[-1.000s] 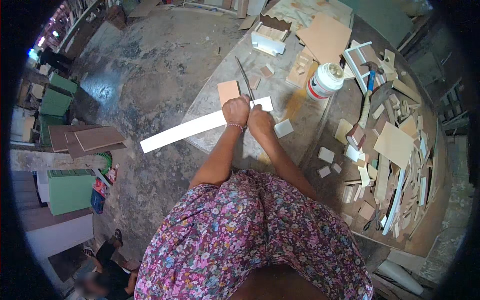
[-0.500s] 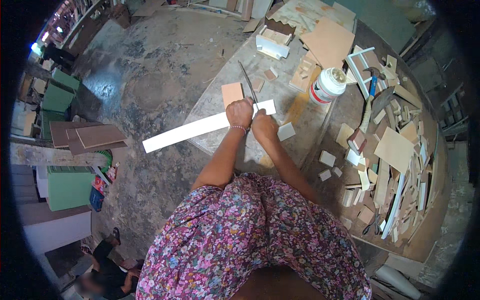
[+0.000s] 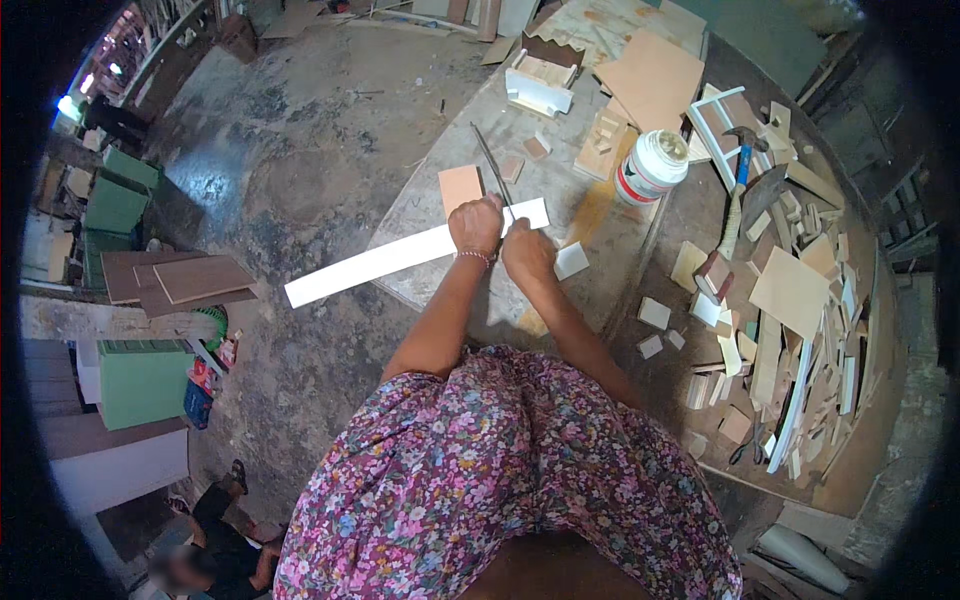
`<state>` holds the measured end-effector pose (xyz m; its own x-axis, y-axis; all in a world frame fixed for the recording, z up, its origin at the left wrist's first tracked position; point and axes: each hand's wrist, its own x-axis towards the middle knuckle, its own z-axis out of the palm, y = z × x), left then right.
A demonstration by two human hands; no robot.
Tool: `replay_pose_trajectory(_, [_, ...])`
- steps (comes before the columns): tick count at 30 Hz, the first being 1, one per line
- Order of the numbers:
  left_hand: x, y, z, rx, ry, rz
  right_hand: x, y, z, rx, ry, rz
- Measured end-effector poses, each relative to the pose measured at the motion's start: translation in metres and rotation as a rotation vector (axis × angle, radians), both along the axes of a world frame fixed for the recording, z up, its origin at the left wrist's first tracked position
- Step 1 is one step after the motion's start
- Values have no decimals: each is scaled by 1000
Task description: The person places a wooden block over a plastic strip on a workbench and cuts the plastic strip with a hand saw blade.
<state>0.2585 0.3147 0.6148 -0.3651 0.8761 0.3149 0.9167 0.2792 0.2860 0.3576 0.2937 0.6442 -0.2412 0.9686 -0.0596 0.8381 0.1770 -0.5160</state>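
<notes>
A long white board (image 3: 370, 265) lies across the near edge of the grey workbench (image 3: 440, 190) and sticks out past it to the left. My left hand (image 3: 476, 224) presses down on the board near its right end. My right hand (image 3: 526, 252) grips the handle of a thin saw blade (image 3: 490, 160) that runs away from me across the board beside my left hand. A small tan wood square (image 3: 459, 186) lies just behind my left hand. A small white offcut (image 3: 571, 260) sits to the right of my right hand.
A white glue tub (image 3: 650, 165) stands on the bench to the right. A hammer (image 3: 737, 185) lies among several wood scraps (image 3: 790, 300) on the brown table. A small white wooden box (image 3: 540, 85) sits at the back. Green cabinets (image 3: 135, 380) and a seated person (image 3: 205, 545) are at left.
My right hand has drawn back toward me slightly with the saw. The view shifted a little; the board and my left hand stay in place.
</notes>
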Motion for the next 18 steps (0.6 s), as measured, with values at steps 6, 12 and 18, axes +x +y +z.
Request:
replay_pose_trajectory(6, [-1, -2, 1, 1, 9, 41, 12, -19, -6, 40, -27, 45])
replay_pose_trajectory(12, [4, -1, 5, 30, -10, 3, -2, 9, -5, 7, -5, 18])
replay_pose_trajectory(18, [-1, -4, 3, -22, -29, 47, 13, -24, 0, 2, 51, 4])
